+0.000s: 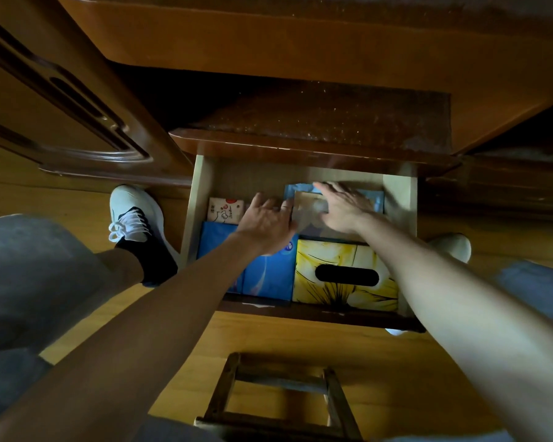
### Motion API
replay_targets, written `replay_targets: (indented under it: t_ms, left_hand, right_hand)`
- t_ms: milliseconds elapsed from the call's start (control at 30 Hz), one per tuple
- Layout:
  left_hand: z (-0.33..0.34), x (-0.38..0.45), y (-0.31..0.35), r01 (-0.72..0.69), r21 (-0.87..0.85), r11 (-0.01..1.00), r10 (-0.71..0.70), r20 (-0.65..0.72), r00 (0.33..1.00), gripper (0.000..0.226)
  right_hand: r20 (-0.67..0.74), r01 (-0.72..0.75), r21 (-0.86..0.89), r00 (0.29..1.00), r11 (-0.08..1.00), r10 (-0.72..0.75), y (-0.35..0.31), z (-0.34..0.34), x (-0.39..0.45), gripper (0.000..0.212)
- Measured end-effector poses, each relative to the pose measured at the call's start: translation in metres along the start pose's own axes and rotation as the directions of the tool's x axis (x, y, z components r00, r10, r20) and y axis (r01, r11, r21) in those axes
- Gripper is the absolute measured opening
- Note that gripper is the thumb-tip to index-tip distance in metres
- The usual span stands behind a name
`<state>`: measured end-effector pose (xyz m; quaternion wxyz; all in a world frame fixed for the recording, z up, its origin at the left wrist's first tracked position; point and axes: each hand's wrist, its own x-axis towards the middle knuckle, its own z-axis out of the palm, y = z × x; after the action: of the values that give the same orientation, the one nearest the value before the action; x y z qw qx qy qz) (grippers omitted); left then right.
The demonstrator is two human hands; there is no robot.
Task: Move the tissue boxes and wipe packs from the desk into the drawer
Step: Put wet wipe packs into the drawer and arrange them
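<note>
Your two hands are down in the open drawer [399,199], and between them is a small tan pack [307,204], the thing you are putting away. It sits toward the back of the drawer, just past the yellow tissue box [339,275], on top of a light blue pack [375,199]. Your left hand [265,218] rests at its left edge with loosely bent fingers; it looks like it only touches the side, but the blur makes it hard to be sure. Your right hand [342,205] lies flat over the right part with fingers spread out straight, pressing and not grabbing. The pack looks light and a bit squishy, with a smooth, maybe slippery skin, so I think you should pinch it by its two short ends and not squeeze the middle. The boxes are stiffer but can dent at the corners. The dark blue packs [268,272] sit left of the yellow box, and a small white pack [225,210] is behind them. The table top is out of view, so you cannot see what is left there. Your arms hide parts of the packs.
</note>
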<state>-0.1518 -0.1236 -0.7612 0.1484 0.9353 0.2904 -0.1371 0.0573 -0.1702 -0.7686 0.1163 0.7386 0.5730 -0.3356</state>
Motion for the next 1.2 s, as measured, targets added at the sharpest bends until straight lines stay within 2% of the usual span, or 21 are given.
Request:
replay_targets:
  t_ms: [100, 200, 333, 467, 567, 633, 700, 833, 900, 1000, 1100, 1167, 1200]
  left_hand:
    - [0.002, -0.005, -0.001, 0.030, -0.038, 0.999, -0.031, -0.008, 0.999, 0.059]
    - [-0.006, -0.013, 0.004, 0.069, -0.159, 0.985, -0.085, -0.092, 0.992, 0.053]
    - [-0.023, -0.030, 0.007, 0.141, -0.269, 0.953, -0.219, -0.283, 0.934, 0.042]
    - [-0.042, -0.044, 0.010, 0.170, -0.315, 0.934, -0.275, -0.327, 0.904, 0.030]
    - [-0.061, -0.053, 0.015, 0.185, -0.338, 0.923, -0.290, -0.294, 0.911, 0.031]
    - [-0.077, -0.062, 0.020, 0.193, -0.315, 0.929, -0.286, -0.281, 0.916, 0.029]
    - [-0.101, -0.074, 0.024, 0.168, -0.252, 0.953, -0.247, -0.323, 0.914, 0.027]
    - [-0.180, -0.101, 0.039, 0.123, -0.200, 0.972, -0.209, -0.493, 0.844, 0.024]
    - [-0.224, -0.118, 0.048, 0.079, -0.149, 0.986, -0.153, -0.597, 0.788, 0.022]
    - [-0.292, -0.142, 0.064, -0.008, -0.022, 1.000, -0.012, -0.775, 0.632, 0.020]
    - [-0.358, -0.153, 0.076, -0.074, 0.100, 0.992, 0.122, -0.891, 0.437, 0.021]
    - [-0.397, -0.152, 0.081, -0.071, 0.122, 0.990, 0.139, -0.930, 0.341, 0.022]
    - [-0.414, -0.149, 0.082, -0.062, 0.121, 0.991, 0.134, -0.940, 0.314, 0.023]
  right_hand:
    - [-0.006, 0.031, -0.013, 0.999, 0.999, -0.031, 0.003, 0.003, -0.006, 0.076]
    - [-0.045, 0.048, 0.010, 0.998, 0.999, -0.047, 0.001, 0.001, -0.012, 0.076]
    - [-0.288, 0.078, 0.146, 0.957, 0.986, -0.033, -0.003, -0.004, -0.033, 0.072]
    - [-0.409, -0.002, 0.239, 0.907, 0.971, 0.103, 0.003, -0.011, -0.069, 0.069]
    - [-0.399, -0.076, 0.180, 0.906, 0.981, 0.143, 0.016, -0.021, -0.099, 0.061]
    - [-0.308, -0.082, 0.086, 0.946, 0.993, 0.104, 0.022, -0.035, -0.118, 0.050]
    - [-0.250, -0.068, 0.058, 0.965, 0.996, 0.081, 0.022, -0.057, -0.137, 0.042]
    - [-0.358, 0.023, 0.130, 0.933, 0.991, 0.026, 0.013, -0.113, -0.187, 0.031]
    - [-0.458, 0.119, 0.138, 0.888, 0.983, -0.044, 0.001, -0.142, -0.218, 0.025]
    - [-0.641, 0.247, 0.109, 0.758, 0.963, -0.121, -0.022, -0.191, -0.265, 0.020]
    - [-0.808, 0.338, 0.050, 0.567, 0.940, -0.161, -0.042, -0.242, -0.306, 0.017]
    - [-0.887, 0.348, -0.013, 0.429, 0.937, -0.171, -0.050, -0.275, -0.326, 0.016]
    - [-0.915, 0.330, -0.054, 0.361, 0.943, -0.179, -0.053, -0.289, -0.333, 0.016]
